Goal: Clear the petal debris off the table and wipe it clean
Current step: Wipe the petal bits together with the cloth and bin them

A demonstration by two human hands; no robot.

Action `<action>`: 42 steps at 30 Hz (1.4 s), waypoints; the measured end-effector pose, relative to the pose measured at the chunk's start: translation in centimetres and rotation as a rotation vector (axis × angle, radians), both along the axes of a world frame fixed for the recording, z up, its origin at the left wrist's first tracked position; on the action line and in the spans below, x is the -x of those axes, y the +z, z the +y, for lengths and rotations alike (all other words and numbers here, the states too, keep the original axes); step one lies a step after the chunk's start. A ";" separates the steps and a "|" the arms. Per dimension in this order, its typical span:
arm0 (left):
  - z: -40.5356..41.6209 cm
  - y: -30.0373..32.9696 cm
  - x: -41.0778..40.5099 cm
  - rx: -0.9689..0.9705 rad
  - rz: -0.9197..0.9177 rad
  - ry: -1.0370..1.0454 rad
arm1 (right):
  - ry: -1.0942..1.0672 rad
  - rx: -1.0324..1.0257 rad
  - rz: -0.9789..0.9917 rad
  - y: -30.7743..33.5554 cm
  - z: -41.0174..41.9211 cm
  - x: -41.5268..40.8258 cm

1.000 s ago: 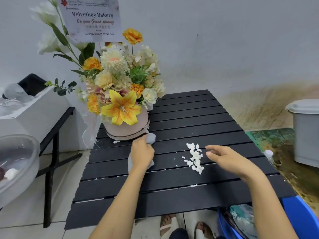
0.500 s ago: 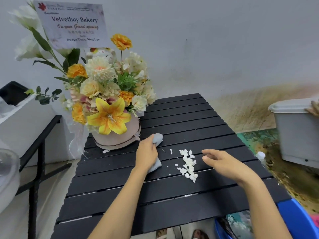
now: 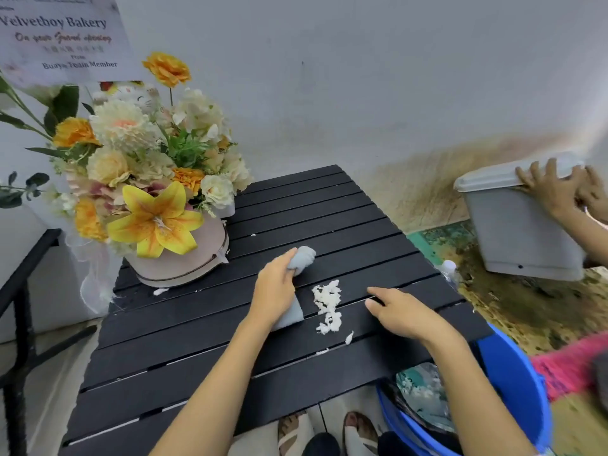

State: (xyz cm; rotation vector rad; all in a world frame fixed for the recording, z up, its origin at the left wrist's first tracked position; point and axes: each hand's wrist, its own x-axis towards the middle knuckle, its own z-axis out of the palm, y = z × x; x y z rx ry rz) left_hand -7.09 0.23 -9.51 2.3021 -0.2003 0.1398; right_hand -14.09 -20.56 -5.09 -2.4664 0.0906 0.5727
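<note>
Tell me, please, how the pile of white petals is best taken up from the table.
A judgement: scoop the petal pile from its right side with the open right hand, cupped; the loose flakes offer no part to pinch, and the cloth blocks the left.

Readable only on the card (image 3: 62,37) at far left, standing above the flower arrangement (image 3: 148,179). Top edge cut off by the frame, tiny print there too blurred to make out. Largest line, in dark serif: "Velvetboy Bakery", first letter partly clipped. Below, in reddish script: "On your Grand opening". Under that, a small faint line, illegible. Then a small "From", and last "Buaya Team Member", the middle word blurred and uncertain. No other writing legible elsewhere.
</note>
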 end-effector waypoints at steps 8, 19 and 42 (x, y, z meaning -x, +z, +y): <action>-0.3 -3.2 0.4 -0.235 -0.070 0.040 | 0.141 0.269 -0.118 -5.4 0.9 2.6; -1.9 -1.1 0.9 -0.190 -0.048 0.025 | -0.028 -0.155 0.061 -2.3 -0.9 2.3; -7.4 -0.4 5.9 0.031 0.017 0.159 | -0.692 -0.219 -0.162 -3.6 -8.6 6.1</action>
